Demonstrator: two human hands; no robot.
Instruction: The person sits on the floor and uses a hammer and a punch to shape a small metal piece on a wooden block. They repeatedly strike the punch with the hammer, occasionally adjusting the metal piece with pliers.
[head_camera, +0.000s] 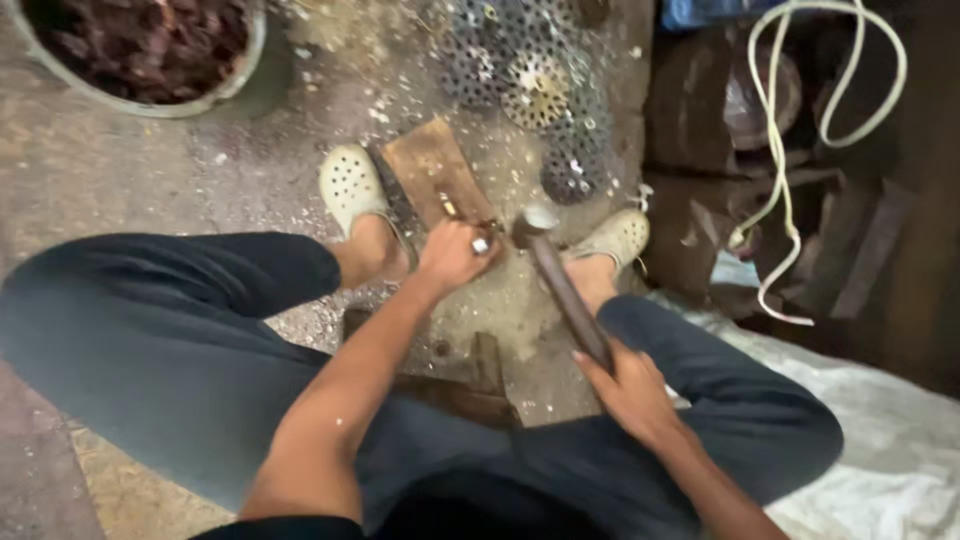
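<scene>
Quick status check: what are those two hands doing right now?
Left hand grips a small metal piece on the wooden block. Right hand holds the hammer, head beside it. Nothing between them.

No labels, signs or screens show. The nearest thing to packaging is a pale sack (880, 450) spread crumpled over the floor at the lower right of the frame, whitish-grey. At the top right edge lies a bit of blue bag (700, 12), mostly cut off.
</scene>
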